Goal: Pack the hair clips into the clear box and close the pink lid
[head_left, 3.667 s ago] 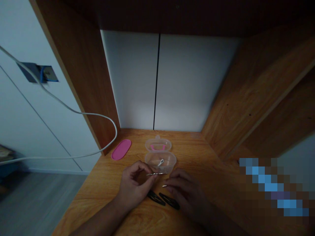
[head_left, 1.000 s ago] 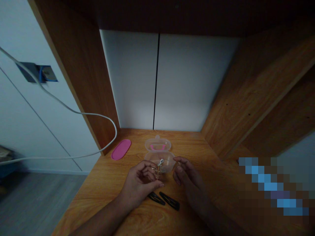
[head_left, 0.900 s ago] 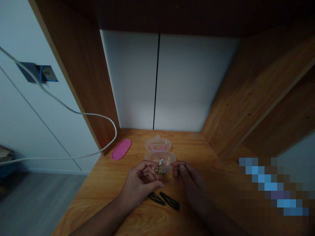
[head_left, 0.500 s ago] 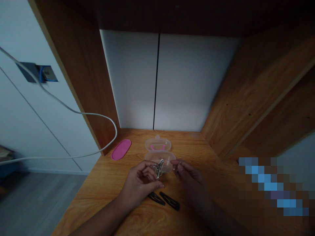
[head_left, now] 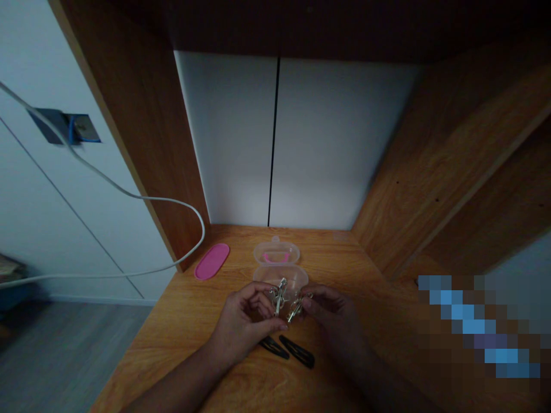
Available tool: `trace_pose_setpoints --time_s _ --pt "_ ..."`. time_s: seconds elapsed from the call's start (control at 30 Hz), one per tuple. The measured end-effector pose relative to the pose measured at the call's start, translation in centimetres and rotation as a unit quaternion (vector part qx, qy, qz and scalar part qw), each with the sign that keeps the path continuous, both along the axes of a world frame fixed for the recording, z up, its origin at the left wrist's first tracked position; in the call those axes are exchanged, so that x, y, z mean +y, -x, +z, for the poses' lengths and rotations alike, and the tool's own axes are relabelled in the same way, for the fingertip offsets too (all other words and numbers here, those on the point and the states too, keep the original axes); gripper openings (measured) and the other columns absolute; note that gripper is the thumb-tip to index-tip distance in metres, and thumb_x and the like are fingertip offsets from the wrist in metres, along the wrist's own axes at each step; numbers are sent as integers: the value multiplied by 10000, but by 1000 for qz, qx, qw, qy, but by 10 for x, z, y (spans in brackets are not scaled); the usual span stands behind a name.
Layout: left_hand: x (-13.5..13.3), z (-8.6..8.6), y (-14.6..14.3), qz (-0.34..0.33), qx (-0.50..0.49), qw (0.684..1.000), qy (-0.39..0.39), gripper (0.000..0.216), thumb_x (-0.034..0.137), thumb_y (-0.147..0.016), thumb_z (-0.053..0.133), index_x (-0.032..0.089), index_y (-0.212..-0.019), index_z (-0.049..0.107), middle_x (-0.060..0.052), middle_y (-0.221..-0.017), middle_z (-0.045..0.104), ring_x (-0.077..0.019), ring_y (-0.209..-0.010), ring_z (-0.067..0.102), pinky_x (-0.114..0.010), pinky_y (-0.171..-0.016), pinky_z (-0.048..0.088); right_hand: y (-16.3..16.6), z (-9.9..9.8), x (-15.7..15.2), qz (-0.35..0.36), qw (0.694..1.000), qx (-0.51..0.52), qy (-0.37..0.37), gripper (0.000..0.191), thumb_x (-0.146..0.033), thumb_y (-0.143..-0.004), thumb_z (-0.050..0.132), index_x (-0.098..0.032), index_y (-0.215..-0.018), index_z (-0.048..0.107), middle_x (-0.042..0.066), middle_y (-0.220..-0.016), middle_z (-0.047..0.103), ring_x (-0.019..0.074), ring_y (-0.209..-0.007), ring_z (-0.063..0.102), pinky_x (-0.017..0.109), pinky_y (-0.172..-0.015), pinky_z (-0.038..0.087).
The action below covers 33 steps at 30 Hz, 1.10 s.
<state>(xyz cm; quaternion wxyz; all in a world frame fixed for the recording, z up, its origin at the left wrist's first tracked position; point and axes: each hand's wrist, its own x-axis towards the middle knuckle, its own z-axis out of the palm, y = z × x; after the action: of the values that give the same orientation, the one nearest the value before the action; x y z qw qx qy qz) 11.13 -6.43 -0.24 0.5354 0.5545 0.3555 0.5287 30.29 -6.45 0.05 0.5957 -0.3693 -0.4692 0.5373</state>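
Note:
My left hand [head_left: 241, 321] is closed on a silvery metal hair clip [head_left: 280, 295] with an openwork outline, its fingers curled behind it. A second metal hair clip [head_left: 295, 308] is pinched in my right hand [head_left: 333, 312], close beside the first one. Below the hands, two black snap hair clips [head_left: 297, 351] lie on the wooden surface, one partly covered by my left hand. Just behind the hands stands an opened clear plastic case [head_left: 262, 274], its lid [head_left: 257, 253] folded back with a pink strip [head_left: 276, 258] on it.
A pink oval lid-like piece [head_left: 212, 261] lies to the left of the case. Wooden side panels [head_left: 142, 143] and a white back wall [head_left: 241, 143] enclose the surface. A white cable [head_left: 202, 229] loops over the left edge. A pixelated patch covers the lower right.
My right hand has turned and come slightly left and down, so the metal clip in it now shows plainly beside the other. The left hand's clip has turned slightly.

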Motion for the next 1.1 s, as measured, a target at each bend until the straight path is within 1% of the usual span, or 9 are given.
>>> trace_pose_setpoints --time_s 0.13,0.27,0.5,0.63,0.73,0.83,0.93,1.0,1.1 --pt "0 -4 1 -11 7 1000 -11 463 163 -550 919 147 -954 693 32 -603 667 -113 -560 611 -216 -590 498 1 2 -1 32 999 0 -7 164 -364 -715 835 -228 -795 790 27 -760 759 144 -588 679 267 -586 574" --pt "-1 -4 1 -40 37 997 -45 387 185 -591 907 150 -946 756 16 -602 663 -111 -552 592 -222 -590 496 3 2 -2 36 999 -16 14 234 -383 -683 857 -215 -823 774 32 -706 759 164 -568 685 294 -574 586" --pt "-4 6 3 -34 140 977 -157 306 196 -703 833 172 -1002 773 -55 -739 729 -145 -604 618 -246 -602 518 4 0 -3 20 1000 -5 0 223 -327 -687 859 -214 -799 701 7 -675 750 150 -552 691 257 -548 580" --pt "-6 10 3 2 191 953 -235 302 136 -783 708 186 -1080 737 -77 -855 741 -176 -720 674 -275 -684 547 4 0 -6 -7 998 -42 -42 184 -288 -697 846 -212 -750 687 -2 -660 737 134 -568 681 231 -561 559" --pt "-7 11 4 37 187 944 -270 304 96 -798 661 191 -1081 717 -78 -948 742 -187 -829 691 -284 -752 556 1 -2 -8 -52 987 -123 -93 146 -271 -727 817 -218 -793 698 10 -724 734 147 -649 681 248 -617 554" --pt "-4 12 7 91 194 934 -287 293 92 -812 649 189 -1083 704 -70 -982 735 -180 -856 686 -289 -784 554 -6 -5 -6 -119 958 -214 -151 100 -273 -805 744 -234 -884 696 29 -821 717 168 -739 662 295 -696 549" --pt "3 11 12 171 230 915 -285 269 120 -827 656 185 -1084 694 -55 -930 721 -172 -810 666 -297 -757 546 -12 -6 1 -167 919 -300 -193 132 -277 -849 687 -253 -980 693 65 -1015 675 220 -948 635 404 -878 525" --pt "8 10 16 210 262 901 -275 271 149 -829 666 177 -1098 687 -57 -916 708 -188 -823 653 -325 -764 538 -13 -6 5 -169 899 -356 -193 201 -281 -846 683 -273 -1046 698 83 -1173 613 260 -1104 583 482 -994 469" --pt "13 8 21 230 298 890 -257 262 193 -833 676 176 -1093 691 -67 -925 692 -215 -860 639 -371 -790 530 -11 -10 7 -140 889 -398 -179 219 -281 -855 661 -295 -1069 708 80 -1279 532 275 -1206 527 511 -1056 431"
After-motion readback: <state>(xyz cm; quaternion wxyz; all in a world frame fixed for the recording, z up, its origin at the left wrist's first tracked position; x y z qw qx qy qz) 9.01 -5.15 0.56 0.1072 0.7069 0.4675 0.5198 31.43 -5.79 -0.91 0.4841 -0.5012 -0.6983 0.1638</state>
